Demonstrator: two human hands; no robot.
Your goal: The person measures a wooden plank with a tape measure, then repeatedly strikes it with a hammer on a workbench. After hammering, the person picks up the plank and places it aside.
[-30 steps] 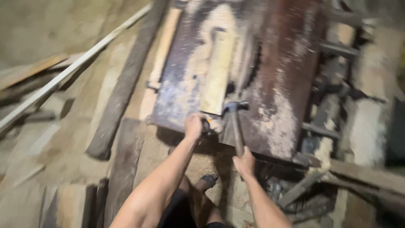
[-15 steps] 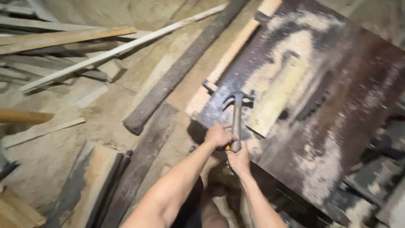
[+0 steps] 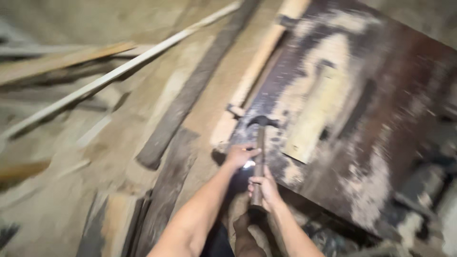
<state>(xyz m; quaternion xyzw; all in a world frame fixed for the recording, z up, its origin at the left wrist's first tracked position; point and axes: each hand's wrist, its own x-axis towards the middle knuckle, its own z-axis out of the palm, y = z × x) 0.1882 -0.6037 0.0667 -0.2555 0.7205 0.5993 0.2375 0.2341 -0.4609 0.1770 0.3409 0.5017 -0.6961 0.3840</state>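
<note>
- The claw hammer [image 3: 260, 143] stands handle-down in the right hand [image 3: 264, 188], whose fingers [image 3: 256, 180] are wrapped tight round the lower handle; its head hangs just above the near edge of the table [image 3: 381, 143].
- The left hand [image 3: 239, 155] rests at that edge just left of the handle, fingers partly curled; what they pinch, if anything, I cannot tell through the blur and glare.
- No blow looks landed yet, judging by the raised head.
- Beyond the fingers a pale wood block [image 3: 316, 116] lies on the dusty top.
- To their left, a dark plank [image 3: 190, 95] and a pale slat [image 3: 124, 71] clutter the floor.
</note>
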